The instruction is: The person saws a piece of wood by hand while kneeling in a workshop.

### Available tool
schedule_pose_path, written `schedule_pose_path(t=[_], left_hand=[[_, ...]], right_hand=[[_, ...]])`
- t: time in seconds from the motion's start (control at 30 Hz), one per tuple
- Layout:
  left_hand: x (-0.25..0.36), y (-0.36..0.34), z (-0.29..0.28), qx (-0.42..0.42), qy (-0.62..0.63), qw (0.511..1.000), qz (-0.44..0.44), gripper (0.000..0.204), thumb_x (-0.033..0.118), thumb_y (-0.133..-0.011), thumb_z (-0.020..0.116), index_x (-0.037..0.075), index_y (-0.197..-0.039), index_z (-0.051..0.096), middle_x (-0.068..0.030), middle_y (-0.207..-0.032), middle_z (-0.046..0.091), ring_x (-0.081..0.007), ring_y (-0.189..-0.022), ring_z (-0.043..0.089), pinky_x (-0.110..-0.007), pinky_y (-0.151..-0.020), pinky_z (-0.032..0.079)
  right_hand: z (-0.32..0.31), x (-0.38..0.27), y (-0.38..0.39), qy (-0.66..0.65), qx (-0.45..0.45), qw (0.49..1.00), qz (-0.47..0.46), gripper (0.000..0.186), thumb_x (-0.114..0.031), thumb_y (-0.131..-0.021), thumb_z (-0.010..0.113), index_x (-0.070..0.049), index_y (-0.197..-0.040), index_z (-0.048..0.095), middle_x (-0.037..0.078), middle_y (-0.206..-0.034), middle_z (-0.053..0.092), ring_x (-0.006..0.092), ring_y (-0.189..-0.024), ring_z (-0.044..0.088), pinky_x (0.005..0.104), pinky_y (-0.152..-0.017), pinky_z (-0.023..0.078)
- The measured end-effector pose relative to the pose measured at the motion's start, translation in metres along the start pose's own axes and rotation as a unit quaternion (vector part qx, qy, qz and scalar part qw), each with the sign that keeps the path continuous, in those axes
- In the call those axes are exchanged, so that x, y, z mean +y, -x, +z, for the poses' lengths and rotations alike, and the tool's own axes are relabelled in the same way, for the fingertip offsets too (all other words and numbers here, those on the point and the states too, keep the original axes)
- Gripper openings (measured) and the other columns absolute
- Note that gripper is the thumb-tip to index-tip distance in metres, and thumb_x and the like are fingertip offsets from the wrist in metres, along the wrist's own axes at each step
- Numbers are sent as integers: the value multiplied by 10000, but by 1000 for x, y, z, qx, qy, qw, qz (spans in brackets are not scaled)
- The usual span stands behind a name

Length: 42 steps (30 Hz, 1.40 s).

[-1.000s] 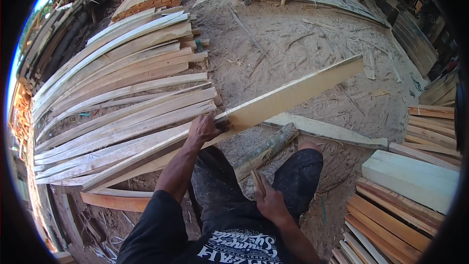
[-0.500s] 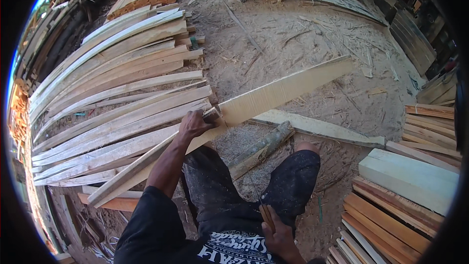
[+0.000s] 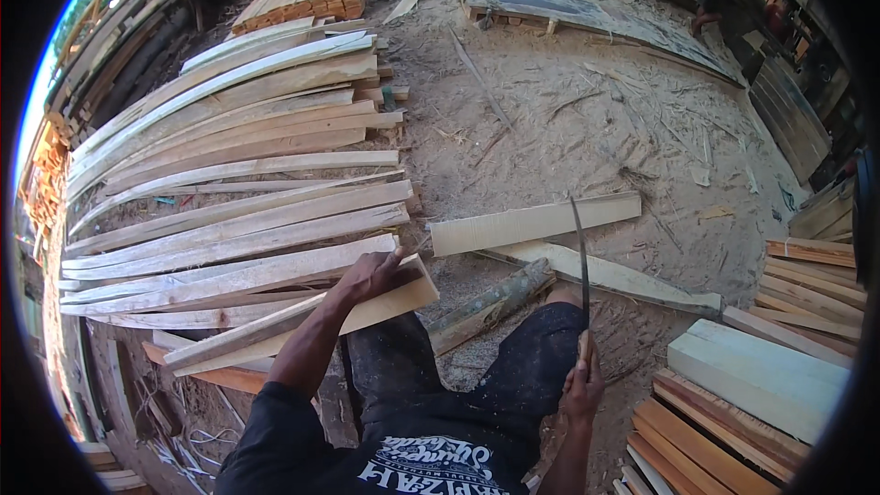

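Log (image 3: 490, 304) as reference: a short round piece with mottled grey-green bark and a tan, stripped flank, lying on sandy ground. Far left of the log, long sawn planks (image 3: 275, 270) lie in a row, whitish to light brown, their lengths bowed by the lens. Nearer the log, on its left, is the held board (image 3: 394, 301): straight, with a grey-brown upper edge, a smooth pale-yellow side face and a squarely cut end turned toward the log. The left hand (image 3: 374, 277) is clamped on this board close to that end, fingers over the upper edge. Just beyond the log, a shorter board piece (image 3: 536, 225), cream-coloured and finely lined across its face, is parted from the held board by a narrow gap; whether it rests on anything cannot be told. Behind the log and out to its right runs a pale slab (image 3: 632, 282) with a dark, rough edge. Right of the log, the right hand (image 3: 580, 390) is closed around the wooden handle of a long-bladed tool (image 3: 582, 266), its thin, dark, slightly curved blade pointing upward. Farther right, a thick whitish beam (image 3: 761, 380) tops stacked orange-brown boards (image 3: 715, 445).
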<state>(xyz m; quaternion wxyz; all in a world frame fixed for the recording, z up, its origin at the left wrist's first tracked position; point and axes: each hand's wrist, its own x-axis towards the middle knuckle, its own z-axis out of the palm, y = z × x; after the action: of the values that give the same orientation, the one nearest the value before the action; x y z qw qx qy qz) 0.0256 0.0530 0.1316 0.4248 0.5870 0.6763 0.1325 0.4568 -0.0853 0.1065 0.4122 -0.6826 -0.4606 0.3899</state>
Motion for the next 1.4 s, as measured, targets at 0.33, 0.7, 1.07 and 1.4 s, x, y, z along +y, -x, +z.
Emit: schedule_pose_path(t=[0.33, 0.7, 1.07, 1.4], left_hand=[[-13, 89, 47, 129, -107, 969, 180, 488, 452, -837, 689, 5, -1010, 598, -210, -940, 652, -407, -865, 618, -473, -761, 483], [-14, 125, 73, 212, -98, 964, 123, 376, 253, -716, 791, 35, -968, 618, -130, -831, 605, -338, -820, 597, -437, -737, 455], [-61, 195, 79, 505, -35, 861, -47, 262, 237, -867, 681, 7, -988, 651, -144, -1002, 663, -305, -969, 622, -385, -868, 479], [-196, 286, 42, 543, 629, 532, -163, 914, 696, -829, 545, 67, -1453, 322, -212, -1420, 404, -331, -1283, 461, -547, -1003, 449]], right_hand=[[4, 151, 11, 389, 28, 919, 56, 401, -209, -879, 581, -29, -1236, 604, 269, -1181, 615, 449, -1042, 600, 474, -875, 482], [137, -43, -33, 31, -222, 953, -201, 460, -254, -831, 732, -19, -1207, 609, 195, -1106, 641, 344, -1058, 617, 402, -925, 487], [197, -43, -15, -45, -481, 846, -225, 422, -281, -705, 852, -45, -1014, 690, 111, -891, 697, 256, -792, 675, 339, -719, 528], [175, -157, 53, -81, -494, 763, -409, 287, -230, -782, 767, 12, -865, 636, 137, -777, 629, 278, -666, 653, 372, -596, 539]])
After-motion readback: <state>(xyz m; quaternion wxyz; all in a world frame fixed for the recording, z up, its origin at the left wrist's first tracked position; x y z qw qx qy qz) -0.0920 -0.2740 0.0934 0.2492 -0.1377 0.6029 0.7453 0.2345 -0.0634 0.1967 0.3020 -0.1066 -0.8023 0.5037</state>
